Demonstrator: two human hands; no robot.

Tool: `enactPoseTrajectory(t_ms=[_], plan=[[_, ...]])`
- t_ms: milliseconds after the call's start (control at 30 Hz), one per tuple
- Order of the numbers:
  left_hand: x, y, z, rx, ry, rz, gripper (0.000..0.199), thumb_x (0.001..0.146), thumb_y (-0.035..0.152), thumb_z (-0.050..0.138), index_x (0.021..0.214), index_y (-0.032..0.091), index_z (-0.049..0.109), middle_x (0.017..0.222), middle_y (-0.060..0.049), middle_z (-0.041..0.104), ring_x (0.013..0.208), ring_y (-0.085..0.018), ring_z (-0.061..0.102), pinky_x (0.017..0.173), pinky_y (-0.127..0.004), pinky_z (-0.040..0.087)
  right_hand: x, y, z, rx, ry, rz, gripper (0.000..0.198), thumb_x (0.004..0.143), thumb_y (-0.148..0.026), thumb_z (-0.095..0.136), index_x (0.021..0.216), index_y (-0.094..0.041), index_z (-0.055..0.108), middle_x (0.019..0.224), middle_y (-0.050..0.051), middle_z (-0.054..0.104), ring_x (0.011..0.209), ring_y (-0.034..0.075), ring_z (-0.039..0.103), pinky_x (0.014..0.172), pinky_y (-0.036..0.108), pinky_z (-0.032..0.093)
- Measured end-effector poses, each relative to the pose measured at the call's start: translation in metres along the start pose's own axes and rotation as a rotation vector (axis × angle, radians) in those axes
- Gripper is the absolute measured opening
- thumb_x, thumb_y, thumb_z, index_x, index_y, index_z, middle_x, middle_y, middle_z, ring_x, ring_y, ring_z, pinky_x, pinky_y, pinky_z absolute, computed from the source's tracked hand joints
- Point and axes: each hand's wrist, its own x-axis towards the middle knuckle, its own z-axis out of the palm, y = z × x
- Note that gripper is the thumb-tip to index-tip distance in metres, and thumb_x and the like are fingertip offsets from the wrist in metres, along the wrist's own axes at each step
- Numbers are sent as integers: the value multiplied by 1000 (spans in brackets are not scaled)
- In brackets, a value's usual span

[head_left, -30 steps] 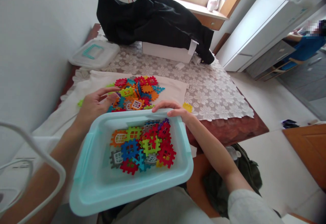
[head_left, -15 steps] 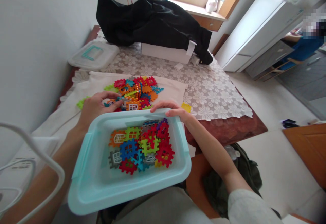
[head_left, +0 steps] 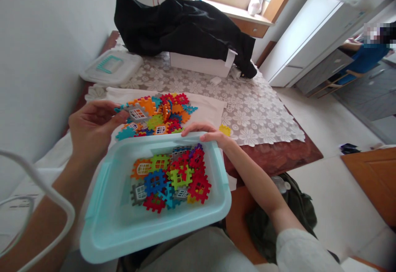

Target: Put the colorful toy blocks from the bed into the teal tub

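Observation:
My left hand [head_left: 91, 129] pinches a few interlocking plastic building tiles between thumb and fingers. A grey tile with a white window [head_left: 136, 113] faces me, and blue and orange edges show beside it. Just below it lies a pile of colourful building tiles [head_left: 177, 110] on a white cloth. My right hand [head_left: 208, 133] grips the far rim of a light turquoise plastic bin [head_left: 111, 226], fingers over the edge. Inside the bin are several loose tiles, among them a blue tile [head_left: 154, 182], a red tile [head_left: 201, 187] and a lime-green tile [head_left: 181, 177]. The bin sits tilted towards me near my lap.
A yellow tile [head_left: 225, 130] and white window inserts [head_left: 231, 102] lie right of the pile on the lace tablecloth [head_left: 256, 117]. The bin's lid [head_left: 111, 67] rests at the back left. Black fabric [head_left: 185, 24] covers a white box. A white cable [head_left: 58, 197] hangs at left.
My left hand has lifted from the pile and moved left and slightly up, with the tiles now raised in its fingers. My right hand and the bin have stayed nearly still.

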Motion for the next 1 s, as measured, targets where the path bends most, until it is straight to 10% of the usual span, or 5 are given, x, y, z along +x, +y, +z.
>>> enactPoseTrajectory(t_ms=[300,467,1000], plan=[[-2,10,0,-528,-123,-94,60,49,37,121,91,22,81,89,2,86,77,-12,78,76,-23,70,-2,-2,6,40,35,8,45,85,-51,83,120,-22,86,128,7,83,121,26,71,114,38,53],[-11,7,-12,-409,-365,-205,52,57,46,117,85,24,79,84,-1,80,62,-14,71,51,-23,61,-3,0,4,17,14,-53,40,91,-47,79,124,-25,86,129,4,83,124,23,71,116,35,50],[-16,15,-10,-153,-649,-183,36,68,51,108,75,32,78,85,-11,79,94,-37,84,80,-49,72,-3,4,1,17,10,-45,43,90,-48,80,125,-23,87,126,4,82,115,22,70,107,33,51]])
